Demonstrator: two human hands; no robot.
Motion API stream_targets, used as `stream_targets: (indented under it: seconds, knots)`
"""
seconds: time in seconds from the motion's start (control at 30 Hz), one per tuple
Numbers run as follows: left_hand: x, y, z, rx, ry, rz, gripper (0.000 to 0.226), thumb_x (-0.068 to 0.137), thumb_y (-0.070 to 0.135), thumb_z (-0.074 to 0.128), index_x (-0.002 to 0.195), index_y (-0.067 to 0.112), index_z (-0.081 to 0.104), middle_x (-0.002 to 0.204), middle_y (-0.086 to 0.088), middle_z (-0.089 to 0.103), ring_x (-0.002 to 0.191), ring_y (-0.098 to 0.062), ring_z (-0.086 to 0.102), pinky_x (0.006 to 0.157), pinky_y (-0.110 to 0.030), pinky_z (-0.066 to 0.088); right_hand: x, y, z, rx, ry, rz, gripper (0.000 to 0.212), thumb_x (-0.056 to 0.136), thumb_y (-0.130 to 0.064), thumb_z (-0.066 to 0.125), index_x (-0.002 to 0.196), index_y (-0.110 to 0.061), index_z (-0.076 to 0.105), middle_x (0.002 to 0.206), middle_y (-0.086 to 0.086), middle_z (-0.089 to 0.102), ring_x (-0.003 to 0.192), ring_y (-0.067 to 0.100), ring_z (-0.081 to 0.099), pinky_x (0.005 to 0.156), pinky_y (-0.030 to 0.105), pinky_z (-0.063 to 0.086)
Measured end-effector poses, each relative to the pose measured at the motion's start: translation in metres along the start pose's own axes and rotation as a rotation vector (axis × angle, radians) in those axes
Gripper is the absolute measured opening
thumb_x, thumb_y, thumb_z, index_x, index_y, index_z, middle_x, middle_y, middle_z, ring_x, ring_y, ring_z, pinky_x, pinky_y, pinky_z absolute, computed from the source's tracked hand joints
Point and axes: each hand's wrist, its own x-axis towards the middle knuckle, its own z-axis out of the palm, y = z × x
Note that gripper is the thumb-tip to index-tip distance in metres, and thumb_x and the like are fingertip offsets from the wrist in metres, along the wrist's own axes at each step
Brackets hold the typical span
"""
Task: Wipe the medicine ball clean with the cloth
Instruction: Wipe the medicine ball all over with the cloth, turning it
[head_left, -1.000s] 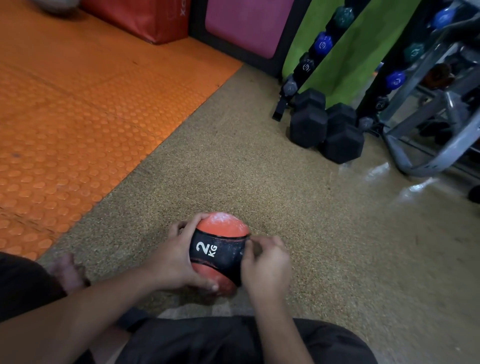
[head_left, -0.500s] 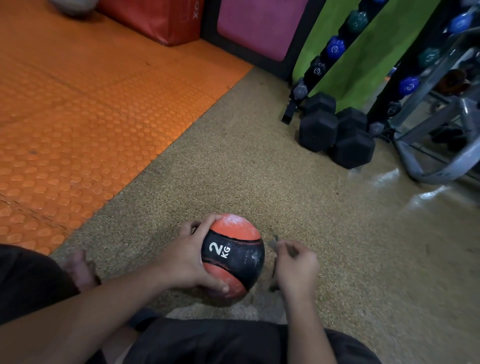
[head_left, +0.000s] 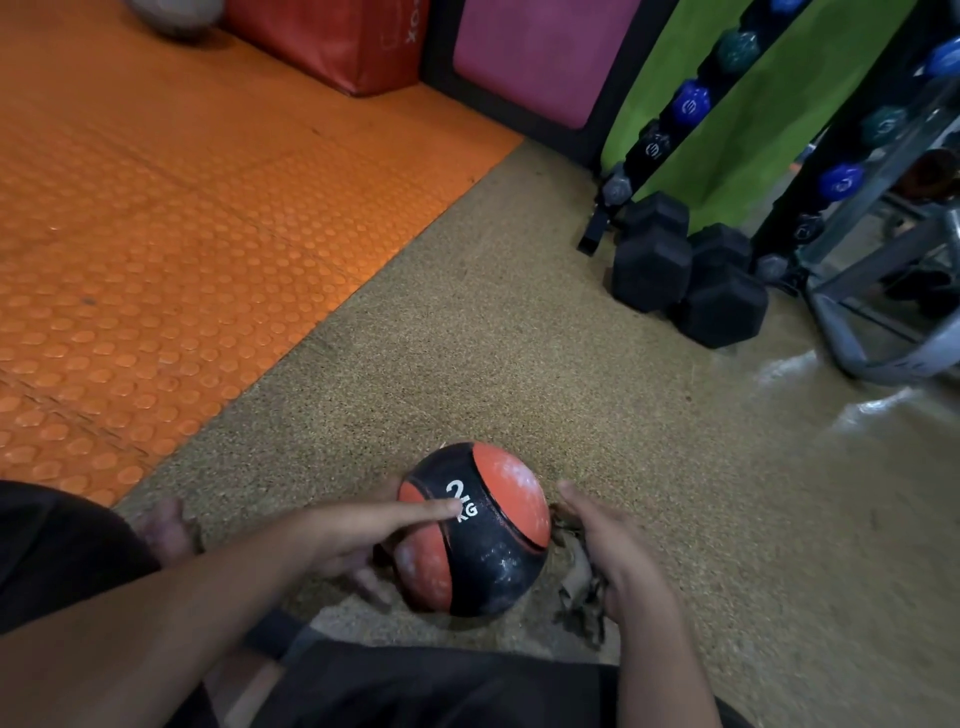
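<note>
The red and black medicine ball (head_left: 483, 551), marked 2 KG and dusted with white smears, rests on the speckled brown floor just in front of my legs. My left hand (head_left: 343, 535) steadies its left side, one straight finger lying across the top by the lettering and the others reaching under it. My right hand (head_left: 618, 551) is close against the ball's right side and holds a crumpled brownish cloth (head_left: 574, 582), which hangs between palm and ball. Much of the cloth is hidden by the hand.
Orange studded mats (head_left: 156, 260) cover the floor to the left. Black hex dumbbells (head_left: 685, 275) lie ahead to the right, beside a dumbbell rack (head_left: 675, 119) and a grey metal frame (head_left: 857, 332). Red and pink pads (head_left: 519, 57) stand at the back.
The ball has been turned, so the black band with 2 KG now faces up. My right hand came off the ball with the cloth, then returned to its right side.
</note>
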Motion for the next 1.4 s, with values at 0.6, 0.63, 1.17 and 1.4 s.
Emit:
stream_targets:
  seconds: [0.6, 0.63, 1.17, 1.4]
  knots:
    - [-0.014, 0.026, -0.063, 0.712, -0.004, 0.481, 0.146, 0.049, 0.05, 0.106, 0.153, 0.07, 0.005, 0.165, 0.024, 0.018, 0.153, -0.008, 0.028, 0.12, -0.039, 0.041, -0.007, 0.013, 0.018, -0.132, -0.121, -0.043, 0.017, 0.087, -0.023, 0.075, 0.089, -0.007, 0.083, 0.086, 0.016, 0.079, 0.087, 0.037, 0.077, 0.087, 0.052, 0.061]
    - [-0.014, 0.029, -0.066, 0.66, -0.031, 0.464, 0.146, 0.056, 0.041, 0.106, 0.156, 0.066, 0.003, 0.165, 0.023, 0.017, 0.152, -0.006, 0.027, 0.116, -0.029, 0.043, -0.006, 0.014, 0.018, -0.138, -0.083, -0.075, 0.016, 0.089, -0.021, 0.074, 0.086, -0.008, 0.082, 0.083, 0.014, 0.079, 0.085, 0.036, 0.077, 0.084, 0.05, 0.061]
    - [-0.011, 0.033, -0.05, 0.532, 0.04, 0.397, 0.113, 0.065, 0.067, 0.093, 0.143, 0.081, 0.013, 0.164, 0.018, 0.03, 0.147, -0.016, 0.041, 0.12, -0.049, 0.041, -0.029, -0.001, 0.051, -0.011, 0.246, -0.737, 0.019, 0.084, -0.02, 0.084, 0.098, -0.03, 0.079, 0.092, -0.014, 0.077, 0.089, 0.006, 0.074, 0.086, 0.039, 0.062]
    - [-0.006, 0.035, -0.028, 0.692, 0.19, 0.469, 0.131, 0.052, 0.059, 0.097, 0.155, 0.045, 0.016, 0.156, 0.014, 0.03, 0.14, -0.009, 0.038, 0.117, -0.031, 0.038, -0.051, 0.007, 0.093, -0.525, 0.258, -1.165, 0.021, 0.089, -0.036, 0.071, 0.107, -0.028, 0.078, 0.099, -0.014, 0.057, 0.081, 0.005, 0.063, 0.069, 0.033, 0.058]
